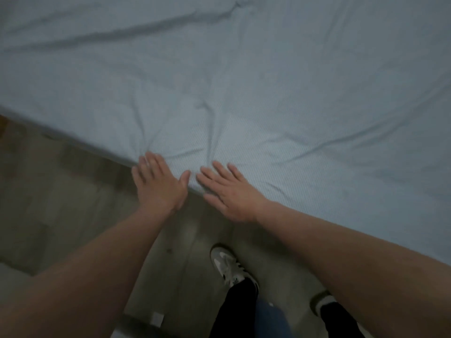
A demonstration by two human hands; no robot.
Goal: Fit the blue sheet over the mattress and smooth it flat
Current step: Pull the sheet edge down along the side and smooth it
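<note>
The pale blue sheet (244, 81) covers the mattress and fills the upper and right part of the head view. Long creases run across its far side, and short wrinkles fan out from the near edge. My left hand (158, 184) lies flat with straight fingers at the mattress's near edge, fingertips on the sheet. Just to its right, my right hand (229, 191) presses palm-down on the sheet, fingers spread. Neither hand holds any fabric.
A grey tiled floor (61, 203) lies below the bed's edge at the left and bottom. My feet in light sneakers (227, 267) and dark trousers stand close to the bed. A small white scrap (157, 318) lies on the floor.
</note>
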